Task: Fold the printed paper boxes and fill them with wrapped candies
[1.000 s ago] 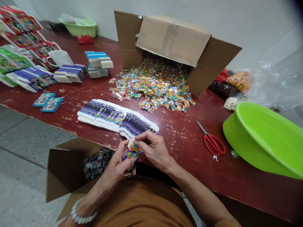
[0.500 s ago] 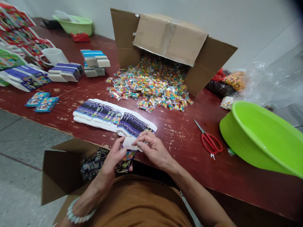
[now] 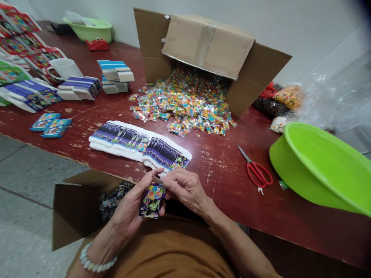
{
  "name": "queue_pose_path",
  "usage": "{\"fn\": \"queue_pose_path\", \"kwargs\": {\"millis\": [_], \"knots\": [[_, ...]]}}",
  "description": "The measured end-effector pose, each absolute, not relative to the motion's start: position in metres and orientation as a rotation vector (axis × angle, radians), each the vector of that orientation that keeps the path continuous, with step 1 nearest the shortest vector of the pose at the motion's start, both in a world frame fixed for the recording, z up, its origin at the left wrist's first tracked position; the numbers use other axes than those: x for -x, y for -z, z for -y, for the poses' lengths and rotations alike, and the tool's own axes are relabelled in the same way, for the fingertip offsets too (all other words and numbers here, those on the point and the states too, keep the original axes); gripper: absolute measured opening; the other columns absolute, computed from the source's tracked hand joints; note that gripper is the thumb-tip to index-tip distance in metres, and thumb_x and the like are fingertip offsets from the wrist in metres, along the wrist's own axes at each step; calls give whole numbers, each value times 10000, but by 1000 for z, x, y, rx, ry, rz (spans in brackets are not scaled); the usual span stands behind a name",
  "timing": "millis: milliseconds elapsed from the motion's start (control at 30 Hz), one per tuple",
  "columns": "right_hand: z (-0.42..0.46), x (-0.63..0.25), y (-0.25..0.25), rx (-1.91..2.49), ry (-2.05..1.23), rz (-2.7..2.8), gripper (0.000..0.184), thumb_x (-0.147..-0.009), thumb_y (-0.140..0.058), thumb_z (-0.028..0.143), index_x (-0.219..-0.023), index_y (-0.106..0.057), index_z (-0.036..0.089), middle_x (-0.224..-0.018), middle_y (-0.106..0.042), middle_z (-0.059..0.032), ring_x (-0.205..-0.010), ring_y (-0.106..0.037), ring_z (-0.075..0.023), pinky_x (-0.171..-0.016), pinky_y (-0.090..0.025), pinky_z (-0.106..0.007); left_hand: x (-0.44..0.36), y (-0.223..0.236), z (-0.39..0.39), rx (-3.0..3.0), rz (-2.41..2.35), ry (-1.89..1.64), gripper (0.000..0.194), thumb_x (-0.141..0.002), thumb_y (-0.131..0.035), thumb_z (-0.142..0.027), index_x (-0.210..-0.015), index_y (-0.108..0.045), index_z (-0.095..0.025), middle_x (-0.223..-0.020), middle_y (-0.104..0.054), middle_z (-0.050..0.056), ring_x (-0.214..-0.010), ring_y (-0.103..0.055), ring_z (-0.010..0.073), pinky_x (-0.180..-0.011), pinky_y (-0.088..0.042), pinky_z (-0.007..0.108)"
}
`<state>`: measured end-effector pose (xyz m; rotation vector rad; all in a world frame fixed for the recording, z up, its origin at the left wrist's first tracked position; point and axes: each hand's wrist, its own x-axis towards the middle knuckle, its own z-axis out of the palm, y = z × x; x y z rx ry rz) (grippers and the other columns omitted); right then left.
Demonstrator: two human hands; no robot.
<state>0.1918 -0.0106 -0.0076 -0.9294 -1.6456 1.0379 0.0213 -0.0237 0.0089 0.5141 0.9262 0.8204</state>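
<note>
My left hand (image 3: 131, 202) is wrapped round a small purple and black candy box (image 3: 152, 200), held upright near the table's front edge. At the top of this box, the fingers of my right hand (image 3: 185, 189) pinch its white end flap, which is partly folded over. Just beyond my hands lies a row of overlapping flat purple cartons (image 3: 166, 154) with white edges. Behind that row, a heap of small clear-wrapped colourful candies (image 3: 188, 108) spills from a tipped cardboard box (image 3: 208, 46).
Red-handled scissors (image 3: 257, 173) and a large green basin (image 3: 307, 173) lie to the right. Below the table edge at left, an open carton (image 3: 69, 212) holds many dark packets. Blue packs (image 3: 56, 127), a white mug (image 3: 66, 69) and stacked boxes stand at left.
The white flap that stood up from the box is now bent down towards its top. My right hand has come slightly lower, and the printed front of the box shows more fully.
</note>
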Motion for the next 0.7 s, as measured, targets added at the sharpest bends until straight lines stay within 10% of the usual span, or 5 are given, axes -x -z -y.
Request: {"fn": "queue_pose_path", "kwargs": {"millis": [300,533,700], "knots": [[9,-181,9,1047,-1686,1196,229,-768,-769,382,-859,-695,186,-748,-724,-8,-543,-673,-134,-503,-507,-239,-29,-5,24,-564,-1032,-930,587,-872,-613,-591,-1284,-647,-174,-882,-762,47,-578,-638,151,-515,-523,242],[0,-184,9,954,-1578,1307,91,-807,-709,260,-775,-727,177,-1000,-779,-51,-692,-680,-129,-575,-515,-236,-25,5,23,-587,-979,-840,723,-825,-568,-720,-1235,-710,-141,-656,-718,55,-484,-594,151,-471,-481,239],[5,-192,-3,917,-1138,1760,85,-864,-659,172,-813,-713,213,-1036,-764,-39,-936,-692,-162,-911,-520,-353,-27,-2,19,-506,-1069,-870,512,-783,-707,-540,-1110,-741,-148,-622,-690,23,-441,-585,150,-392,-476,237]]}}
